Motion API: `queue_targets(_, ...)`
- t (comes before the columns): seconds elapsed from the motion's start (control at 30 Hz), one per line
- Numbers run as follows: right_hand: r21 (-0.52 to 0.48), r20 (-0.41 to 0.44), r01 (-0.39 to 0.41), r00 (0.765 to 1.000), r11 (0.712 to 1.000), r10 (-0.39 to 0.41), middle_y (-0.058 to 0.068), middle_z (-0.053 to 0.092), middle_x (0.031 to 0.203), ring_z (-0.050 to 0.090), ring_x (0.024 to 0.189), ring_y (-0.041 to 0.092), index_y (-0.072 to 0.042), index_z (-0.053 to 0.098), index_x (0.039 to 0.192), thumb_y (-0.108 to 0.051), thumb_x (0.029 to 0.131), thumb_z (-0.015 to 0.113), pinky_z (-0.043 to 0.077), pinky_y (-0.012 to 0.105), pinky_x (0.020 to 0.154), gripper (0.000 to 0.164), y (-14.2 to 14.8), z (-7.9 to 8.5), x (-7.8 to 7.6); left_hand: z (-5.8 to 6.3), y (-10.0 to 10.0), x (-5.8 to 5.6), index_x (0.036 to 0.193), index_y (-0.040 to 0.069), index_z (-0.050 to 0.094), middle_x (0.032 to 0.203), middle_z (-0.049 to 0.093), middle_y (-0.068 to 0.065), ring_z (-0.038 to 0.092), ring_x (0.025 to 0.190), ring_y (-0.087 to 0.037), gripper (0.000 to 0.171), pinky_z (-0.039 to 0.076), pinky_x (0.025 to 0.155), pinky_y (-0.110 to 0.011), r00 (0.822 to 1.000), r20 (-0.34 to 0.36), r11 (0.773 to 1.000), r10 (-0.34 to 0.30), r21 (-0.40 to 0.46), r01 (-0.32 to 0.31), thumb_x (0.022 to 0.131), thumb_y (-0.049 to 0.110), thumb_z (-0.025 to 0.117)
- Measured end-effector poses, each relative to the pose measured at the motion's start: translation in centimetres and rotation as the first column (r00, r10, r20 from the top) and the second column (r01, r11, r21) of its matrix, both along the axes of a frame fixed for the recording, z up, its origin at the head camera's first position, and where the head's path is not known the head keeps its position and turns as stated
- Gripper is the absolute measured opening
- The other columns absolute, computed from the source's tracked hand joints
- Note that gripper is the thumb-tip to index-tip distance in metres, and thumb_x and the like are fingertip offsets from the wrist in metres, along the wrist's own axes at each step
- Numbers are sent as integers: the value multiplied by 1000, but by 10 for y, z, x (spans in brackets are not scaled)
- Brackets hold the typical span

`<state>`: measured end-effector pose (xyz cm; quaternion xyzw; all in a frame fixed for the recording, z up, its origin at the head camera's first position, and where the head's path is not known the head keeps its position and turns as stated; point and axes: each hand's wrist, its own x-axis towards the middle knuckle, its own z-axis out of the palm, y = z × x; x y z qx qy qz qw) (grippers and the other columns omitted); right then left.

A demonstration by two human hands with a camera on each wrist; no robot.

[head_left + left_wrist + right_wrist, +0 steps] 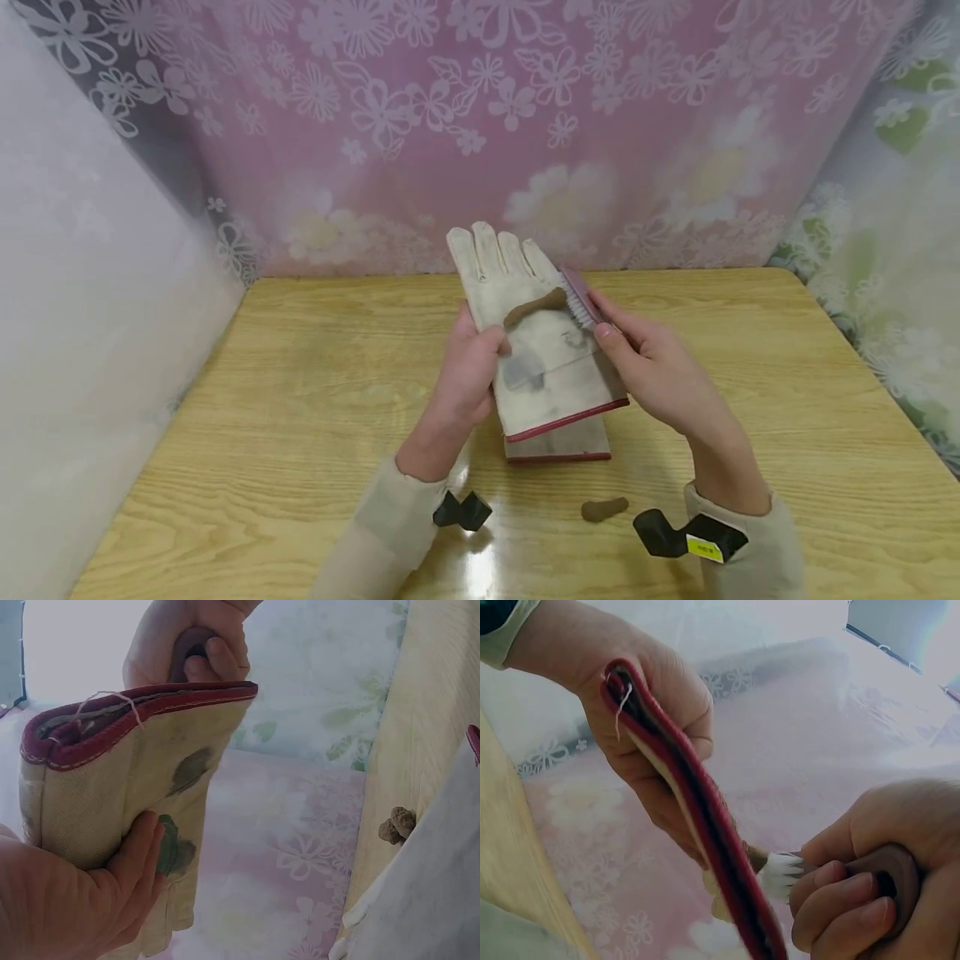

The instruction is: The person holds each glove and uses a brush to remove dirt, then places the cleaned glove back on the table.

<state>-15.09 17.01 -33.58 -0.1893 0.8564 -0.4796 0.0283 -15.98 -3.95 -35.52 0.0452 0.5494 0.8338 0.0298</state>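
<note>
A cream work glove with a red-bound cuff is held up off the table, fingers pointing away. My left hand grips its left edge, thumb on top and fingers beneath. Across its upper face lies a brown, clay-like strip, thicker at one end. My right hand holds a mauve scrub brush, its white bristles right at the strip's right end. In the right wrist view, fingers curl through the brush's looped handle. Dark stains mark the underside of the glove in the left wrist view.
A second glove with a red hem lies on the wooden table, partly hidden under the raised one. Nearer me rests another brown clay-like piece. Floral curtains stand behind the table and at both sides.
</note>
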Motion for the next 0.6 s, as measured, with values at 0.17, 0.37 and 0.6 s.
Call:
queue_targets(0.17,-88,59,-13,998,996,18,12,55,83,44,55,19,-32,31,155,-33,107,42,43,34,48,49,-5,-2,0,-2,5,-1,143,6,32,134,51,-16,55,107,-25,75,48,86,-34,1000,-6,996,25,-81,-25,70,-15,33)
queue_targets(0.37,-83,32,-56,998,995,58,14,58,87,50,63,17,-33,33,154,-29,106,45,44,31,53,49,-17,-5,4,-6,10,0,145,5,27,142,46,-17,54,115,-27,75,48,89,-36,999,-33,991,6,-134,-11,74,-15,33)
queue_targets(0.6,130,-75,-83,993,988,93,10,66,82,52,65,11,-30,33,154,-30,106,45,45,28,59,50,-32,-4,17,-4,2,-2,150,8,22,149,41,-14,46,125,-25,80,46,95,-37,999,-53,995,11,-100,-16,74,-14,33)
